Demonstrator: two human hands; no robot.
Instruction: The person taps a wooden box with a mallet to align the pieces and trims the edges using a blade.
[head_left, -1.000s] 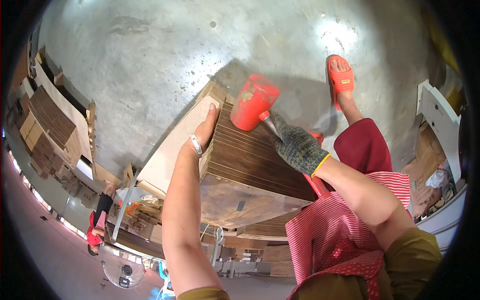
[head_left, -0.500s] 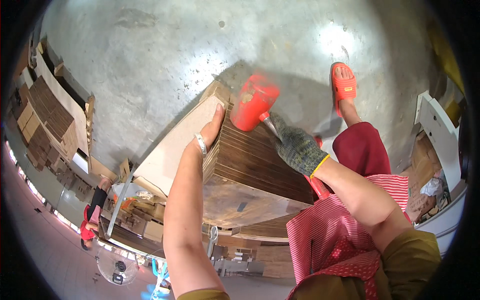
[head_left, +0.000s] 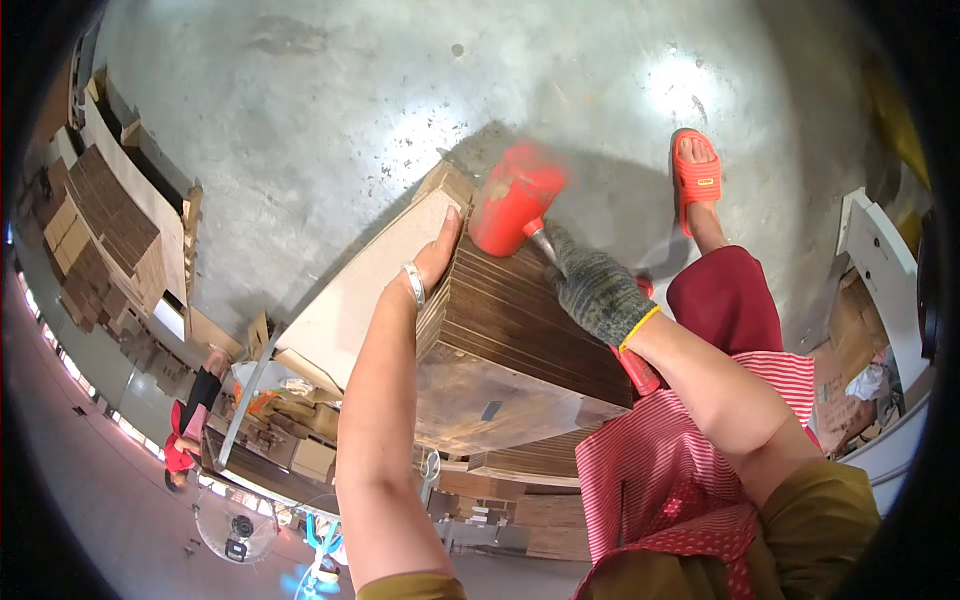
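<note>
Upper centre, gloved right hand [head_left: 603, 296] grips red cylindrical-headed mallet [head_left: 518, 205], presumably head-heavy, properly by its handle [head_left: 543, 242]; bare left hand [head_left: 433, 266], closure indeterminable.

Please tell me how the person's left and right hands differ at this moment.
The left hand is bare, with a silvery band at its wrist, while the right hand wears a dark grey knitted glove with yellow trim.
The left hand lies against the edge of the pale board; the right hand is closed around the handle of the red mallet.
Both belong to bare forearms below olive sleeves.
</note>
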